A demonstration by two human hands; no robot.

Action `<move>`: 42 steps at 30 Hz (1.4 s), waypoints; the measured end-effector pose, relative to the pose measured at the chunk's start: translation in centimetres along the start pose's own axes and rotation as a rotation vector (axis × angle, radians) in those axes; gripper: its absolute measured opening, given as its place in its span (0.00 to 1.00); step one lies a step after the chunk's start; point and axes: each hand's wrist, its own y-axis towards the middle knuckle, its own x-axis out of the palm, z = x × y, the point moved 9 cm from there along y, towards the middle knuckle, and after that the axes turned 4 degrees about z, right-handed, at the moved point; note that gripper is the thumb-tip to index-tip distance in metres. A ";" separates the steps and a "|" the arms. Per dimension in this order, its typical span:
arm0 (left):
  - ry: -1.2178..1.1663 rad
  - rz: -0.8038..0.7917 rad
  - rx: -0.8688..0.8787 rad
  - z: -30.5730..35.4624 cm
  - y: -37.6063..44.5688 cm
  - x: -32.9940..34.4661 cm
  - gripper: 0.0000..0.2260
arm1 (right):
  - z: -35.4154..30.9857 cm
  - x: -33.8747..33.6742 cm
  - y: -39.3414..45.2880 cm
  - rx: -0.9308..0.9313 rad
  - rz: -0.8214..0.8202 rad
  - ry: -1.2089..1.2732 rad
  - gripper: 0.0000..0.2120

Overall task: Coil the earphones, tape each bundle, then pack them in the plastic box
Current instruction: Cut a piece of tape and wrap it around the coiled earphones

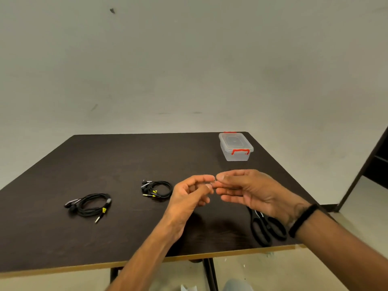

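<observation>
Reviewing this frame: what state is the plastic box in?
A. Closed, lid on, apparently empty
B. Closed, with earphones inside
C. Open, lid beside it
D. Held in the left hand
A: the box stands at the table's far right with its lid on and red latches at both ends; nothing shows through its clear walls, and no hand touches it.

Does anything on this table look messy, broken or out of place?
Nothing stands out. Two coiled earphone bundles lie apart on the table, the plastic box sits upright with its lid on, and the scissors lie flat near the front edge.
</observation>
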 end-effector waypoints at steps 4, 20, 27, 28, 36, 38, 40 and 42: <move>0.042 0.011 0.012 0.7 -0.8 -1.3 0.10 | 0.7 1.1 0.9 0.017 0.030 0.063 0.24; 0.384 -0.011 0.031 2.5 -1.4 -7.6 0.10 | -0.1 4.1 2.5 -0.130 0.089 -0.140 0.20; 0.675 0.168 0.067 4.2 -0.6 -14.2 0.06 | -0.5 7.7 4.7 -0.235 0.100 -0.219 0.19; 0.733 0.247 0.106 4.8 -0.7 -15.2 0.05 | -0.5 8.1 5.2 -0.260 0.101 -0.247 0.19; 1.329 0.230 0.294 4.0 -0.6 -13.3 0.17 | -2.6 10.5 7.8 -0.678 0.125 -0.732 0.16; 1.353 0.219 0.325 3.2 -0.5 -12.6 0.17 | -2.6 11.5 8.1 -0.787 0.076 -0.827 0.17; 1.361 0.201 0.337 2.6 -0.3 -12.5 0.17 | -2.4 12.6 8.1 -0.890 0.008 -0.925 0.20; 1.357 0.180 0.345 2.3 0.0 -12.6 0.16 | -2.1 13.1 8.2 -0.962 -0.037 -1.001 0.22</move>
